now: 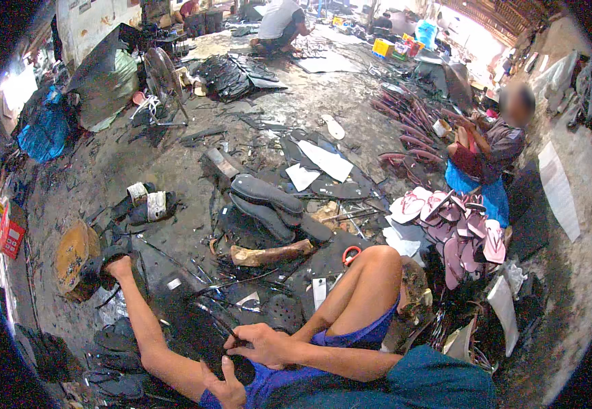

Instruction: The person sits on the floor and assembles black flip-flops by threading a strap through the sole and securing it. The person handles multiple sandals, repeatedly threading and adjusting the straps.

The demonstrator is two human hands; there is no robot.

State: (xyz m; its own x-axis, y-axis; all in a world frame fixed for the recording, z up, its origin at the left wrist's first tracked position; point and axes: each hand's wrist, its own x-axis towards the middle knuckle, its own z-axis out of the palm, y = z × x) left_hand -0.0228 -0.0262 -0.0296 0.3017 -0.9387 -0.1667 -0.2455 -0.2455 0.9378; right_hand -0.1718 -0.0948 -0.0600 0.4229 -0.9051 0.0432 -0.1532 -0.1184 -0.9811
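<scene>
Low in the view, above my lap, my right hand (263,343) is closed in a pinch on a thin black strip (226,328), which runs up and to the left from the fingers. Just below it, at the bottom edge, my left hand (226,391) has its thumb raised against a dark, rounded rubber piece (244,371), and seems to grip it. Most of its fingers are hidden. A black clog (284,312) with holes lies on the floor beyond my right hand. Orange-handled scissors (350,255) rest near my raised knee.
Thick black soles (265,204) are stacked ahead, behind a wooden block (272,253). Pink flip-flops (456,232) are heaped at the right, near a seated person (497,146). Black sandals (149,204) and a round wooden stump (76,259) stand at the left. Another person (281,27) crouches far back.
</scene>
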